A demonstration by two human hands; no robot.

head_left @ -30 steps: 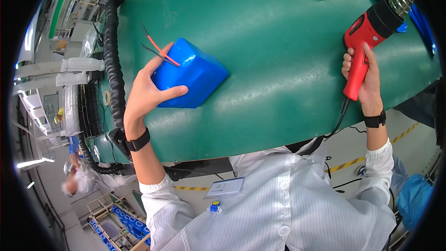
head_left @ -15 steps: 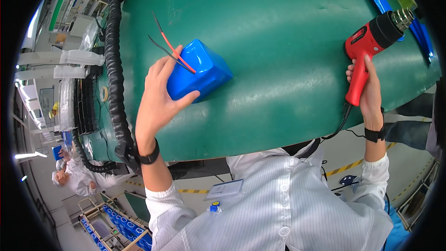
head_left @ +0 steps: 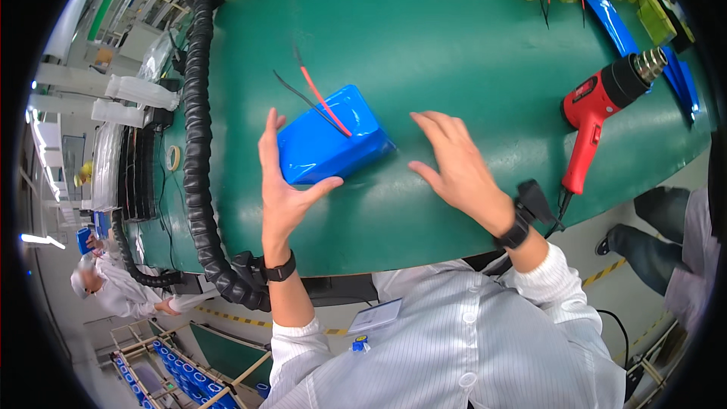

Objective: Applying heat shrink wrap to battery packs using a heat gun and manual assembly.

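Left hand [head_left: 285, 201] cups blue-wrapped battery pack [head_left: 322, 153], grip unconfirmed; right hand [head_left: 467, 170] spread, empty. Apparent step: positioning; steadying likely calls for right-side contact.

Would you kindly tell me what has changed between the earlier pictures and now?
The right hand has let go of the red heat gun, which now rests on the green table, and has moved left toward the blue pack, open and not touching it. The left hand stays at the pack's left end.

Bright, glare on tabletop [head_left: 424, 45], fisheye-bent edges
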